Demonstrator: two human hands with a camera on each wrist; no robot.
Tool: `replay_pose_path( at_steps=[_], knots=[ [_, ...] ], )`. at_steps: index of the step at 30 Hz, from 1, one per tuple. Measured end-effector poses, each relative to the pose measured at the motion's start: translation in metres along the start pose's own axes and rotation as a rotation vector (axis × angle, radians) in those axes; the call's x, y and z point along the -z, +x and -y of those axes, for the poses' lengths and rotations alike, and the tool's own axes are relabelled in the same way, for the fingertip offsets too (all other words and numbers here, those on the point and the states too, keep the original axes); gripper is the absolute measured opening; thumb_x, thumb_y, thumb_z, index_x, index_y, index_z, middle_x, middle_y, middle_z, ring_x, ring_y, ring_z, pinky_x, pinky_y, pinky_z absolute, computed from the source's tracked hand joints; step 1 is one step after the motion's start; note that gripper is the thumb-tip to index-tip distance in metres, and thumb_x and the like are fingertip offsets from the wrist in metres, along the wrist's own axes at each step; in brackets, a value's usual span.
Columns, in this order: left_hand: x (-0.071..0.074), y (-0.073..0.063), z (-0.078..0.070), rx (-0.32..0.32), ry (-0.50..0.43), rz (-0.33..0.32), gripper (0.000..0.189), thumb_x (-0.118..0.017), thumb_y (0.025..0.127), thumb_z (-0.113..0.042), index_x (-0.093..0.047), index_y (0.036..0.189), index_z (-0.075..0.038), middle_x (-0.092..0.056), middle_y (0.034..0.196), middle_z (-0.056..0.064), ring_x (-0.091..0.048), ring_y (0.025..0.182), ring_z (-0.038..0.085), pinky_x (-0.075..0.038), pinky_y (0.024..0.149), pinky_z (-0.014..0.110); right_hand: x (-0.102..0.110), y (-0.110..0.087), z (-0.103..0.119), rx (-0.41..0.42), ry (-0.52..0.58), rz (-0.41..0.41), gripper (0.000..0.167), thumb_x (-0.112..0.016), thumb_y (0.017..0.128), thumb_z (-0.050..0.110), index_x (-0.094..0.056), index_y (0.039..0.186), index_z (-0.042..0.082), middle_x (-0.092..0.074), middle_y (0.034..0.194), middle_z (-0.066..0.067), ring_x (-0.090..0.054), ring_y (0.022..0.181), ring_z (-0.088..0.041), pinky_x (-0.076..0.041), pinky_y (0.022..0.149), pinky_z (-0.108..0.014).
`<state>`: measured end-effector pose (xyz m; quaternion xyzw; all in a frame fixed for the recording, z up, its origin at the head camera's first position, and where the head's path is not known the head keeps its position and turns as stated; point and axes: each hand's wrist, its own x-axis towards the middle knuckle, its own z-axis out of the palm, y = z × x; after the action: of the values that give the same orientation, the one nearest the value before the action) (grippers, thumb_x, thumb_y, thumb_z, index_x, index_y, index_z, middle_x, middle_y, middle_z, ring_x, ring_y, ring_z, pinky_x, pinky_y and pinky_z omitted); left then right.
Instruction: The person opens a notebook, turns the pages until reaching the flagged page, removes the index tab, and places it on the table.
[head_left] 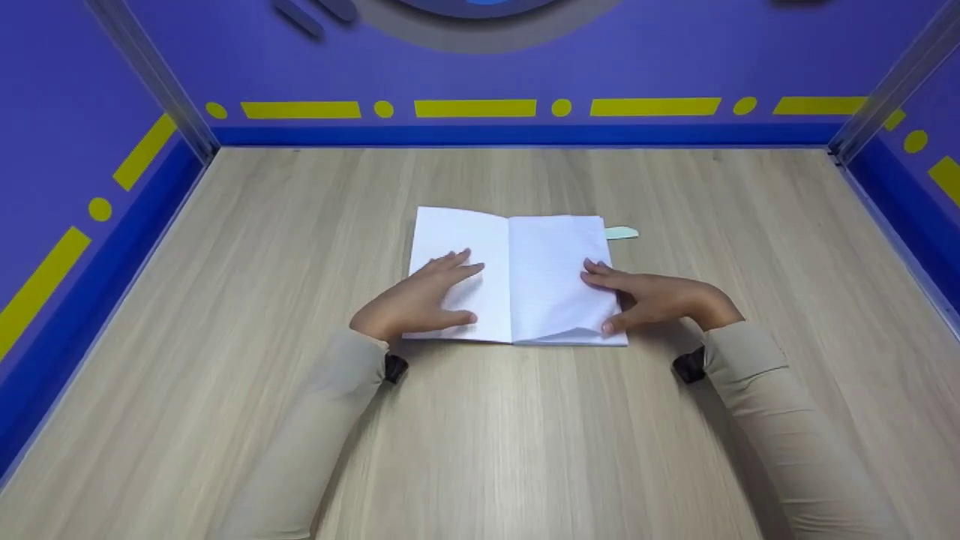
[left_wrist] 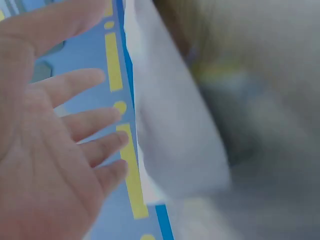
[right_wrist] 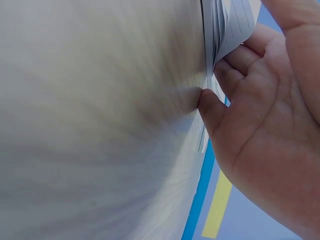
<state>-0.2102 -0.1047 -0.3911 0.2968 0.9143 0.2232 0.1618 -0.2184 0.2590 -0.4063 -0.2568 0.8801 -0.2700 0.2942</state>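
Observation:
A notebook [head_left: 555, 262] lies spread on the table, its right page faintly ruled and lifted in a fold near the lower right corner. Over the left page [head_left: 450, 232] is my left hand [head_left: 424, 296], fingers spread; in the left wrist view this hand [left_wrist: 65, 135] has its palm bare beside the white paper [left_wrist: 175, 120]. My right hand [head_left: 652, 296] touches the right page's outer edge, thumb low and fingertips higher on the paper. In the right wrist view, curled ruled sheets [right_wrist: 235, 30] rest against its fingers [right_wrist: 235, 77].
A pale green tab [head_left: 622, 232] sticks out past the notebook's right edge. The wooden table [head_left: 480, 435] is bordered by a blue-purple back wall [head_left: 637, 67] with yellow marks, and by side walls at left and right.

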Motion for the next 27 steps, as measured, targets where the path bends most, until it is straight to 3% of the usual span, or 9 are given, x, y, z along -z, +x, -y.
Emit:
replay_pose_path(
  at_steps=[5,12,27],
  knots=[
    [-0.01,0.01,-0.017,-0.075,0.028,-0.068,0.068,-0.064,0.091,-0.04,-0.038,0.149,-0.017,-0.032,0.156,0.006,-0.028,0.145,0.023,-0.026,0.117,0.042,0.001,0.001,0.0,-0.028,-0.009,0.008,0.092,-0.069,0.084,0.044,-0.016,0.155,0.016,0.001,0.163,-0.007,0.004,0.15,-0.031,-0.008,0.118,-0.057],
    [-0.027,0.026,-0.043,-0.192,0.068,-0.13,0.063,-0.062,0.091,-0.044,-0.047,0.143,-0.013,-0.048,0.145,0.005,-0.043,0.136,0.019,-0.036,0.112,0.037,0.002,0.002,-0.002,-0.018,-0.008,0.014,0.091,-0.068,0.085,0.044,-0.017,0.155,0.016,0.001,0.163,-0.008,0.003,0.15,-0.032,-0.008,0.118,-0.057],
    [-0.046,0.056,-0.081,-0.316,0.058,-0.09,0.05,-0.065,0.091,-0.034,-0.057,0.133,-0.009,-0.059,0.133,0.004,-0.052,0.126,0.015,-0.04,0.107,0.03,0.001,0.0,-0.003,-0.004,0.002,0.008,0.087,-0.068,0.087,0.042,-0.02,0.154,0.014,-0.003,0.163,-0.007,0.0,0.15,-0.031,-0.01,0.118,-0.056]
  ],
)
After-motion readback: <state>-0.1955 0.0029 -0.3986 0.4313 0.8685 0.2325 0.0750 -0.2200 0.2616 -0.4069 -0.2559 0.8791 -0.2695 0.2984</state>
